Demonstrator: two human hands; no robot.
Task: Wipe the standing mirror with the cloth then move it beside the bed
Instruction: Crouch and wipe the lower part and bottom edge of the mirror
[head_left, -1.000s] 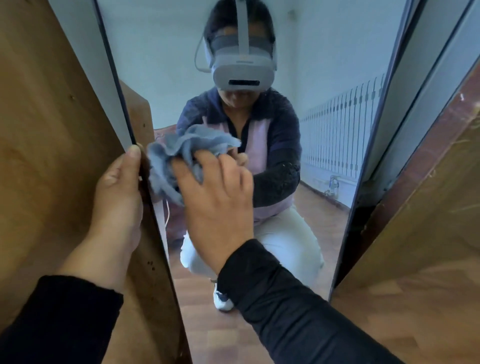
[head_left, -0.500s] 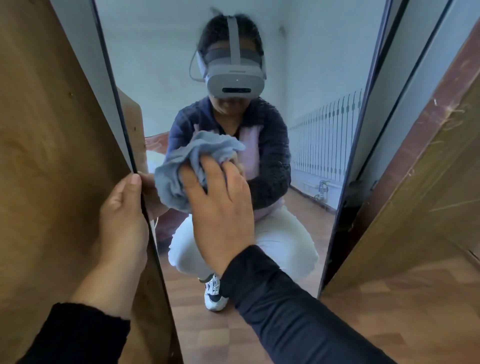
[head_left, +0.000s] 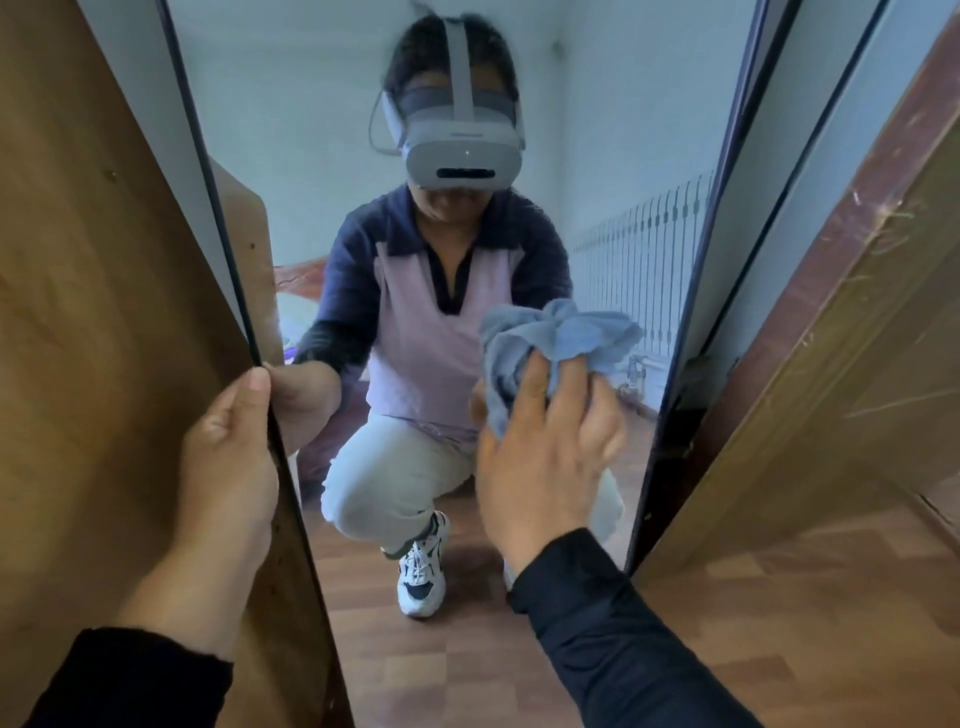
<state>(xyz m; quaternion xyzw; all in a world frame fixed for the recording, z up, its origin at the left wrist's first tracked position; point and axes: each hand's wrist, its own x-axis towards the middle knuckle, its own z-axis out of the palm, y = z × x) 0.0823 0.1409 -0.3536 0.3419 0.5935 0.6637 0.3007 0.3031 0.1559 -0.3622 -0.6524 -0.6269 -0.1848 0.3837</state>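
Against the mirror's glass, right of centre, your right hand presses the bunched blue cloth, fingers spread over it. Your left hand grips the mirror's left edge.

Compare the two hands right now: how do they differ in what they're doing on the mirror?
The left hand grips the mirror by its dark left edge, thumb on the frame; the right hand presses a bunched blue cloth against the glass. The left holds no cloth; the right is near the right side. Both wear black sleeves.
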